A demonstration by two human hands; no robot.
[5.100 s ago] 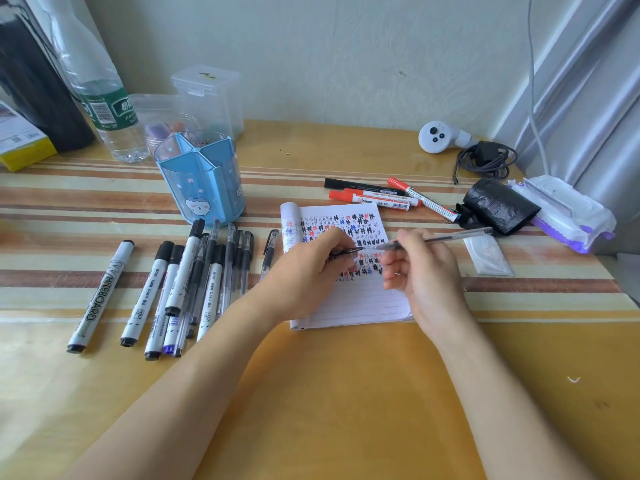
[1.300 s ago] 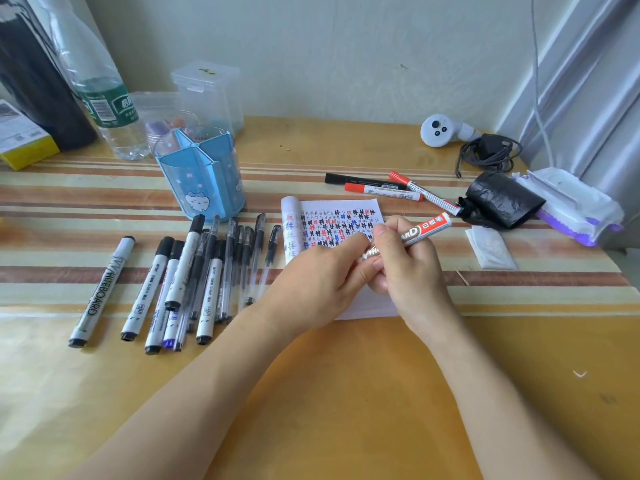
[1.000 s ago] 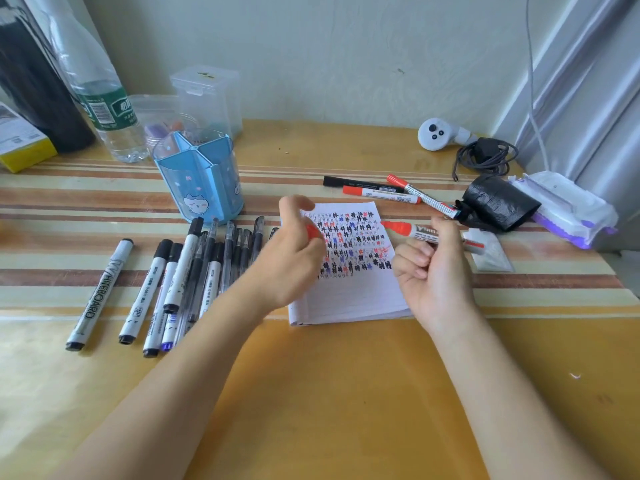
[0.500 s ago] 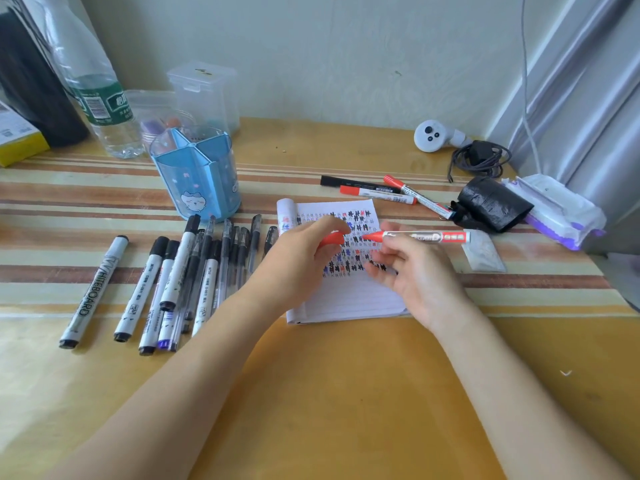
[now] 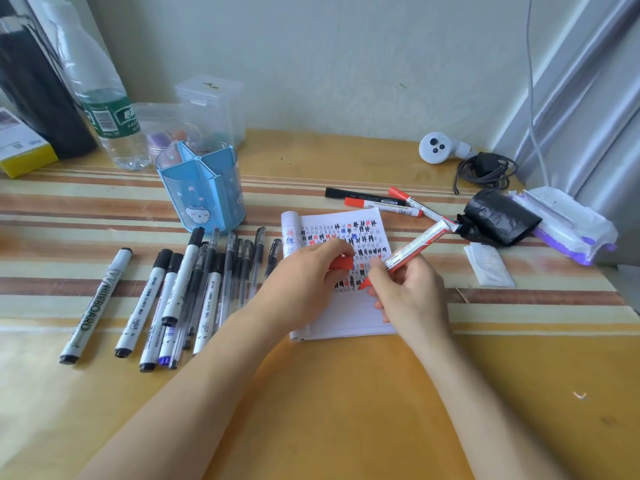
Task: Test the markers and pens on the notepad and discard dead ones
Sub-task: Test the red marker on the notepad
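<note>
Half a second ago the red marker [image 5: 415, 245] lay almost level above the page, nib toward the cap. In the head view it is now tipped steeply, its red nib down at the notepad [image 5: 349, 317] among the lower rows of marks and its tail pointing up and to the right. The right hand [image 5: 412, 292] pinches the barrel low down between thumb and curled fingers. The left hand [image 5: 301, 282] rests over the left part of the notepad and pinches the red cap [image 5: 341, 263] between thumb and forefinger, just beside the nib. The notepad lies flat at the middle of the striped table [image 5: 346, 393], its upper half filled with black, red and blue tally marks. Left of it lies a row of pens and markers [image 5: 194, 289], with a blue pen holder [image 5: 202, 192] behind them. Three more markers [image 5: 377, 200] lie behind the notepad, near a black roll [image 5: 498, 216] and a wipes pack [image 5: 568, 223].
</note>
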